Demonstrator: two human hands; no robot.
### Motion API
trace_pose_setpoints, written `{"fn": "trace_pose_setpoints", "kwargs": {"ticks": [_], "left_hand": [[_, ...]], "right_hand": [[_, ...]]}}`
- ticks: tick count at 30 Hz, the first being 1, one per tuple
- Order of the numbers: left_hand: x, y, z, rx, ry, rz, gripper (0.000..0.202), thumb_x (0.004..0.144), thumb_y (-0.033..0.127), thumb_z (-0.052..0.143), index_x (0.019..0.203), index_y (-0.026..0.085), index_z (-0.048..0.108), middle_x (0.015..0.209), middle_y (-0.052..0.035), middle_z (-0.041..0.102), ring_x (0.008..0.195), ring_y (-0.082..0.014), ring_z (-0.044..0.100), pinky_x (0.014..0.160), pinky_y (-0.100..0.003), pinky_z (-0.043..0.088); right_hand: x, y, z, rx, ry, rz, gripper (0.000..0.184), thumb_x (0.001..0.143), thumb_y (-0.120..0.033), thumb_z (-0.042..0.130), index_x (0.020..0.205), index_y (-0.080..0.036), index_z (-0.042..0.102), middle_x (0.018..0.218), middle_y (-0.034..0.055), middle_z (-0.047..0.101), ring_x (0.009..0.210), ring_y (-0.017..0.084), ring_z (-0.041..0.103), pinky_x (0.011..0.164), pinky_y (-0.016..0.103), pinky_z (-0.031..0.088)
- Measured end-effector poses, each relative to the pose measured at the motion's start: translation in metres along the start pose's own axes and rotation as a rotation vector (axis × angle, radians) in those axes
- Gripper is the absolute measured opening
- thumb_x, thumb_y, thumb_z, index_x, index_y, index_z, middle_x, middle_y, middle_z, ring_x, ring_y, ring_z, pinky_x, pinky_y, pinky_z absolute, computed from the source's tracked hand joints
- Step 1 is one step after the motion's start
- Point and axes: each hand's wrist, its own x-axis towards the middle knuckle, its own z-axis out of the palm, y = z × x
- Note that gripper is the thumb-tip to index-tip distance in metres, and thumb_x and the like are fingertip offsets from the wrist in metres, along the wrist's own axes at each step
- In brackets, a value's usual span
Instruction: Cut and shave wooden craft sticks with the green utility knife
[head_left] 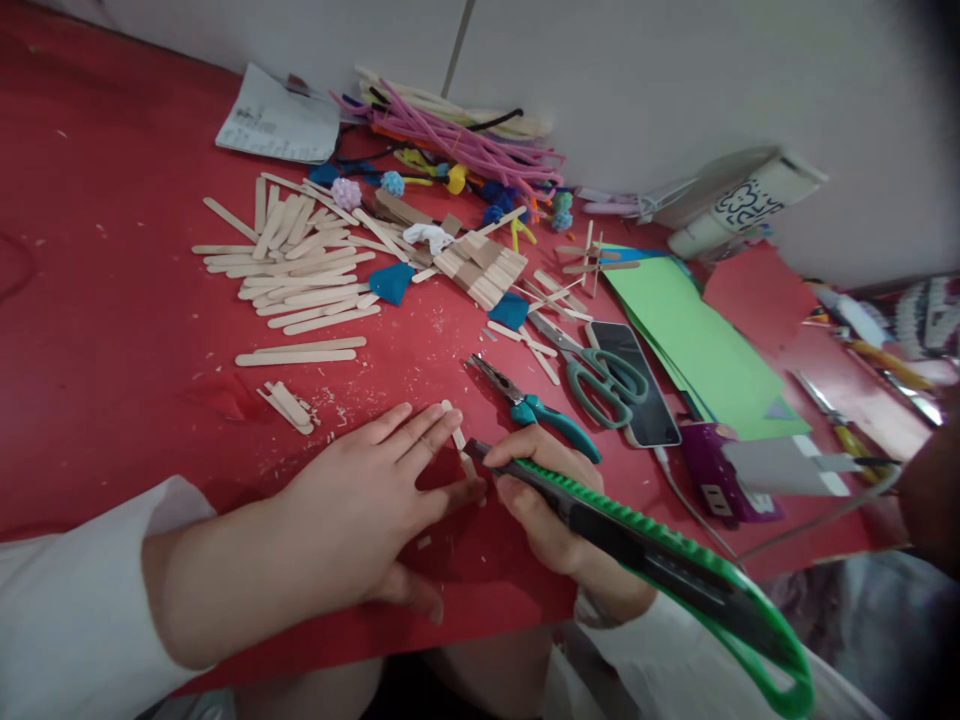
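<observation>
My left hand (367,490) lies flat on the red table (112,320), fingers stretched out and pressing down on a small wooden stick (455,432). My right hand (544,505) is wrapped round a green and black utility knife (660,560). The knife's tip meets the stick just right of my left fingertips. The knife's handle runs back toward the lower right, close to the camera.
Teal-handled pliers (536,408) and green scissors (600,375) lie just beyond my right hand. The scissors rest on a phone (637,385). A pile of wooden sticks (300,265) lies farther back. Pipe cleaners (465,135), green paper (690,330) and a purple device (724,470) are also there.
</observation>
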Motion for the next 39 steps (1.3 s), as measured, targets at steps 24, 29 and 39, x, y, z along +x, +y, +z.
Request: {"fn": "trace_pose_setpoints", "kwargs": {"ticks": [24,29,39], "left_hand": [[0.0008,0.0006,-0.0011,-0.001,-0.047,-0.018,0.086,0.058,0.074,0.059,0.128,0.024,0.053,0.144,-0.0198,0.032,0.133,-0.0366,0.032,0.105,-0.049,0.029],[0.0008,-0.0001,-0.0008,-0.019,-0.024,-0.013,0.085,0.058,0.073,0.06,0.127,0.024,0.054,0.145,-0.0175,0.033,0.133,-0.0351,0.031,0.107,-0.048,0.025],[-0.0005,-0.0005,0.0013,0.015,0.001,-0.004,0.086,0.059,0.076,0.057,0.127,0.024,0.053,0.143,-0.0194,0.036,0.132,-0.036,0.034,0.105,-0.048,0.028]], "right_hand": [[0.0015,-0.002,-0.0008,0.008,-0.005,0.026,0.011,0.076,-0.015,0.044,0.074,-0.022,0.052,0.057,-0.0048,0.059,0.046,0.01,0.054,0.044,0.022,0.041],[0.0014,-0.0022,-0.0018,0.008,-0.024,0.018,0.011,0.076,-0.014,0.044,0.074,-0.022,0.052,0.058,-0.0048,0.059,0.047,0.01,0.054,0.045,0.021,0.041],[0.0011,0.0022,0.0004,-0.047,-0.068,-0.025,0.012,0.075,-0.012,0.043,0.077,-0.022,0.051,0.06,-0.0048,0.058,0.047,0.008,0.052,0.047,0.02,0.041]]}}
